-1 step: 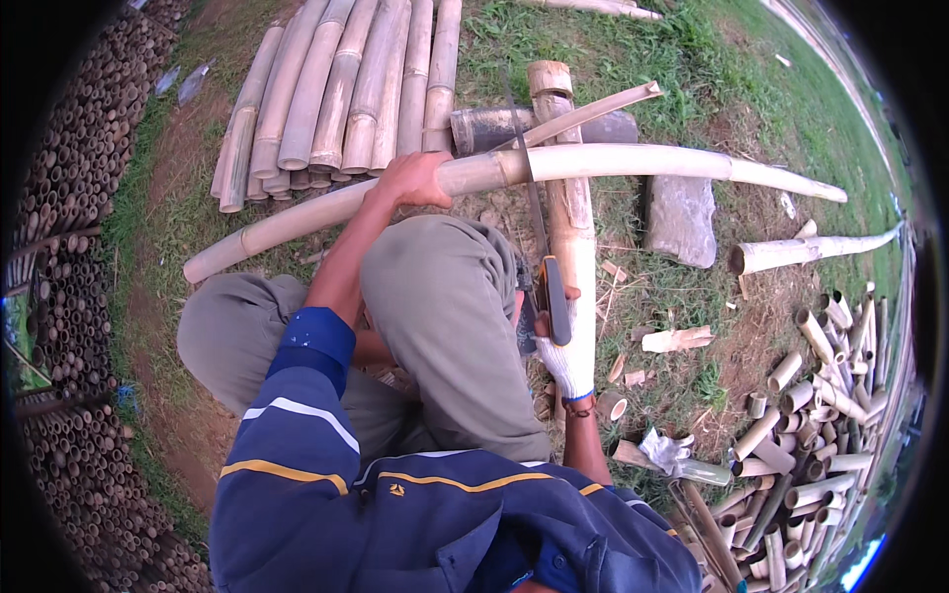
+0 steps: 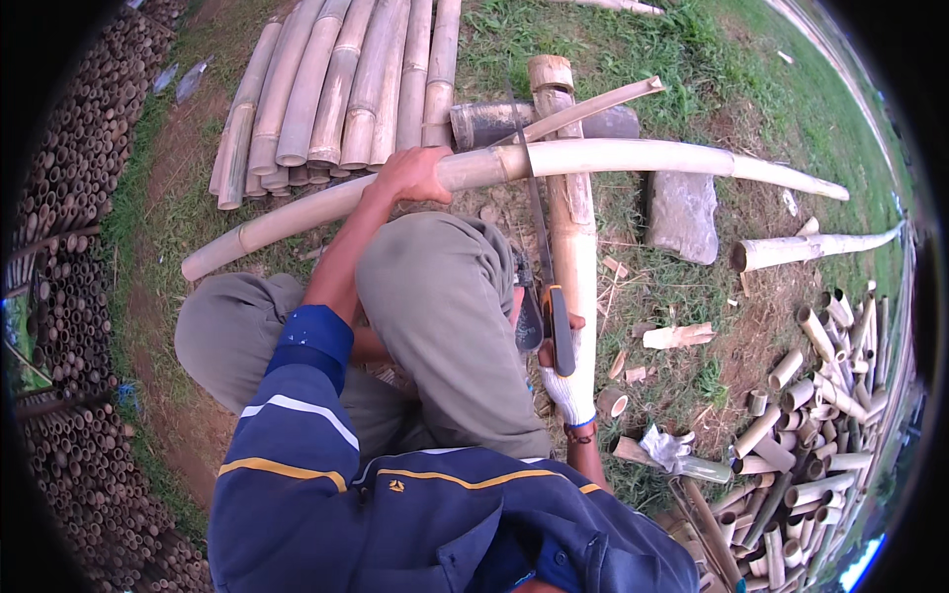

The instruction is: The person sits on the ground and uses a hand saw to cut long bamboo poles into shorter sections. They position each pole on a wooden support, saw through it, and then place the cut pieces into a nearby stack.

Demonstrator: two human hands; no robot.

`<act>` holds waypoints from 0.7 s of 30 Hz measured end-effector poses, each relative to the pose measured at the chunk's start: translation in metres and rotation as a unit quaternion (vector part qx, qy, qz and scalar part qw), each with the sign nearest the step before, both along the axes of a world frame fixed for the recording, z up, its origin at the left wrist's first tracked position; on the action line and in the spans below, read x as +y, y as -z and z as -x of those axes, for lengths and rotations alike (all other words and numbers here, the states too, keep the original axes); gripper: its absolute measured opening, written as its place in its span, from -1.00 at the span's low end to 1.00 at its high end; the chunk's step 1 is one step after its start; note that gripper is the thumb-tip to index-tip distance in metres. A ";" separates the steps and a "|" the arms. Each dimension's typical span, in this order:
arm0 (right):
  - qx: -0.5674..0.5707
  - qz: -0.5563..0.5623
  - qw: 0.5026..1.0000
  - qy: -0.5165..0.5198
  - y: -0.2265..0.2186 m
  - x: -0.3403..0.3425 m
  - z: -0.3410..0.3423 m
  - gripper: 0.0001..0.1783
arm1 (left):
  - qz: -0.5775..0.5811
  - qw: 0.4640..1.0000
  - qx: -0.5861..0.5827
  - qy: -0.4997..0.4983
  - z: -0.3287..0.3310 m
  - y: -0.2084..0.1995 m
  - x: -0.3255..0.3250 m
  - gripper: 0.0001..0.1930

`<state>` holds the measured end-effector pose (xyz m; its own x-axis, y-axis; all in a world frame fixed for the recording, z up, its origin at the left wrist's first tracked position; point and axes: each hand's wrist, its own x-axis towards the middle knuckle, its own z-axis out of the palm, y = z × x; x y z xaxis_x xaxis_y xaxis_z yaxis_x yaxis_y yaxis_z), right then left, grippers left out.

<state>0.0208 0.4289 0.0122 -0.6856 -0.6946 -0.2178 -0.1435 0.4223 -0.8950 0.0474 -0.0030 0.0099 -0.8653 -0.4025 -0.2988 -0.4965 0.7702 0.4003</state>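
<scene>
One saw, one pale bamboo pole, two hands

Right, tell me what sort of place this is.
Most likely an outdoor bamboo-cutting yard on grass. Long bamboo poles lie stacked, short cut bamboo sections are heaped at the right, and a handsaw rests across the pole being cut.

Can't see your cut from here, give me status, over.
Left hand grips long bamboo pole. Gloved right hand holds handsaw, blade on pole. Nothing blocking.

Soft even daylight, faint shadows, sharp centre, fisheye-bent edges w/ black rim
</scene>
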 end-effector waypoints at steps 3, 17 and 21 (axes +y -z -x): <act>0.019 0.010 1.000 0.016 -0.002 0.075 -0.047 -0.21 | 0.009 1.000 0.018 0.006 0.006 0.008 -0.007 -0.16; 0.096 0.045 0.994 0.004 0.008 -0.038 0.023 -0.39 | 0.007 0.999 0.031 0.007 0.010 0.013 -0.017 -0.19; -0.238 0.128 0.954 0.127 0.054 0.085 -0.047 -0.44 | -0.016 0.999 0.033 0.019 0.018 0.014 -0.011 -0.19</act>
